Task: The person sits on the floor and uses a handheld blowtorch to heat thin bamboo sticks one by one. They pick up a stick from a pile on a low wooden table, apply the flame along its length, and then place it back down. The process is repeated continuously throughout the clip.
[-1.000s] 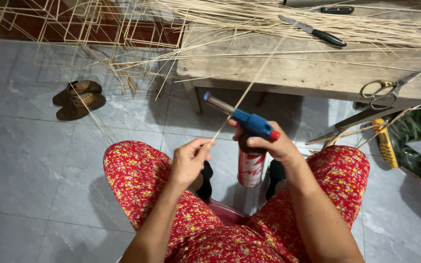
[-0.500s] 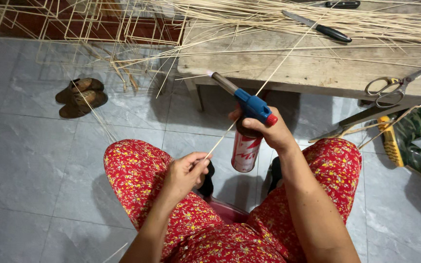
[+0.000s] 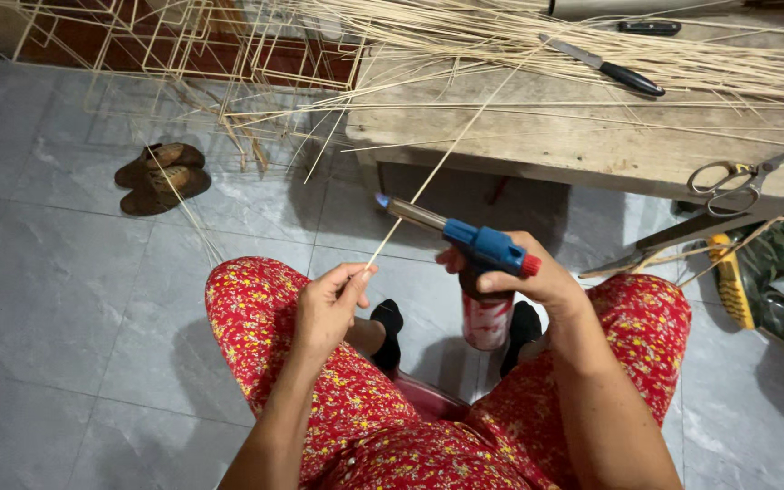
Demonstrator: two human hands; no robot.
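The left hand (image 3: 328, 304) pinches the lower end of a thin, pale rattan strip (image 3: 428, 177), which runs up and away to the rough wooden surface (image 3: 592, 145). The right hand (image 3: 537, 277) is closed around a blue-headed gas torch on a red-and-white canister (image 3: 483, 272), with the metal nozzle just beside the strip.

Keep the nozzle tip near the strip, well clear of the pinching fingers.

Open room: grey tiled floor (image 3: 65, 299) to the left. Edges: the surface rim ahead carries scissors (image 3: 728, 177) and loose strips.
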